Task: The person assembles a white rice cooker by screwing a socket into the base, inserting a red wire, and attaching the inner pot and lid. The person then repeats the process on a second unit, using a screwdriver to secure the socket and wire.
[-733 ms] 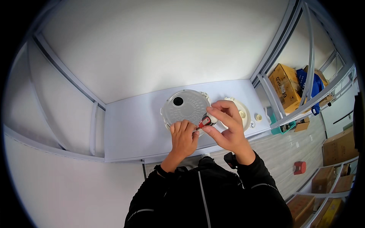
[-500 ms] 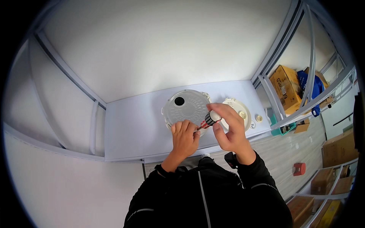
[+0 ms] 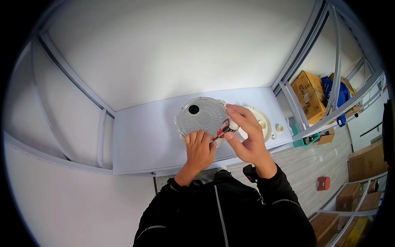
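A round lid (image 3: 205, 115) with a grey, dimpled metal face, a dark round hole and cream tabs lies on the white table. My left hand (image 3: 199, 150) is closed over its near edge, fingers curled on the rim. A screwdriver (image 3: 225, 129) with a red, black and white handle slants down to the lid's near right edge. My right hand (image 3: 252, 142) holds its handle between thumb and fingers. The shaft's lower end is beside my left fingertips; the tip and what it meets are hidden.
Right of the lid sits a cream round cover (image 3: 265, 117), partly behind my right hand. Small cream round parts (image 3: 280, 128) lie beside it. A teal bin (image 3: 309, 140), cartons (image 3: 308, 96) and a red stool (image 3: 324, 183) stand off to the right. A frame surrounds the table (image 3: 144, 136).
The screwdriver's handle has turned in my right hand, showing a different side. My right fingers have shifted slightly along it. My left hand and the lid stay nearly still.
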A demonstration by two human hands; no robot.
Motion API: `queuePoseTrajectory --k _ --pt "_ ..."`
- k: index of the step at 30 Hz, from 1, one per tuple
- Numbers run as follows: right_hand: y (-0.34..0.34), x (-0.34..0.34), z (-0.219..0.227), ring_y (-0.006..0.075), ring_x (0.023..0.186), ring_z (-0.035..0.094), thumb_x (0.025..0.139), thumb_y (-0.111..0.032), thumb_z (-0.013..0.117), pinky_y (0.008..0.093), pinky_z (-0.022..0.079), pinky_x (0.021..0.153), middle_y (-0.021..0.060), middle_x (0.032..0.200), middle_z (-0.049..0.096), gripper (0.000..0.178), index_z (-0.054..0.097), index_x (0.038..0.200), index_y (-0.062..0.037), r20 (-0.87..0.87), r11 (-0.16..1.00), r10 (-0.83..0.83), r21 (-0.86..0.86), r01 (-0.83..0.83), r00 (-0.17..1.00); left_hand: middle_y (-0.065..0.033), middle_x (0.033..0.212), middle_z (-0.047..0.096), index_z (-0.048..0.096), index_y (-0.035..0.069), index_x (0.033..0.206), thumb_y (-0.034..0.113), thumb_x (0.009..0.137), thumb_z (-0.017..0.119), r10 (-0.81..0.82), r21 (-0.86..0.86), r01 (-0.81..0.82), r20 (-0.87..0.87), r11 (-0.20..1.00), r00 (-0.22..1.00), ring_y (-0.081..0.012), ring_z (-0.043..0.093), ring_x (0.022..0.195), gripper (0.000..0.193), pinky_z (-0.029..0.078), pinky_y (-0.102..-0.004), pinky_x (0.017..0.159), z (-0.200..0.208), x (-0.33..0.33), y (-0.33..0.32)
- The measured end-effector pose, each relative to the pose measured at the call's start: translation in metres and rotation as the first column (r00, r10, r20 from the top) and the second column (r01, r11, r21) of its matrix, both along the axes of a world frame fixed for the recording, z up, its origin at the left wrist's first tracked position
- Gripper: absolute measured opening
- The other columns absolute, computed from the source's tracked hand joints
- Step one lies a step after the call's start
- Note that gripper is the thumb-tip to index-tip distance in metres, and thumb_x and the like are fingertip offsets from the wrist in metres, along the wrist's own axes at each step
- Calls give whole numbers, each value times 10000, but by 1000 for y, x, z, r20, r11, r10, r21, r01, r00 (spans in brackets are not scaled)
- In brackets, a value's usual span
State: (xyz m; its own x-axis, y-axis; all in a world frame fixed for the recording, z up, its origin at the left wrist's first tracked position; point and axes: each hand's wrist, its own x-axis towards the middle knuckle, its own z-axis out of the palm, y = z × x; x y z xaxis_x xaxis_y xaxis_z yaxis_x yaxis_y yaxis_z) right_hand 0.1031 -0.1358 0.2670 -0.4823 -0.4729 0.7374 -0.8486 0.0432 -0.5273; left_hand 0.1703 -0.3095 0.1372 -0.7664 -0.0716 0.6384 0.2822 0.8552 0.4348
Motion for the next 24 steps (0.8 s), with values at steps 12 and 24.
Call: queuePoseTrajectory --k 12,24 --pt "-8 -5 3 351 1149 699 900 -3 778 393 557 982 201 1274 693 556 628 1436 -6 57 1000 -18 3 18 998 -86 1030 586 630 90 1028 171 859 734 -8 3 8 10 1000 1000 -324 513 1002 214 345 -468 930 -3 1 0" --pt "-8 -9 1 292 1118 708 889 47 761 375 546 993 187 1276 709 591 617 1462 24 37 997 -57 46 55 998 -75 1011 578 627 100 993 183 863 733 8 -3 -8 -2 1000 1000 -307 510 988 187 341 -458 935 -4 -2 1"
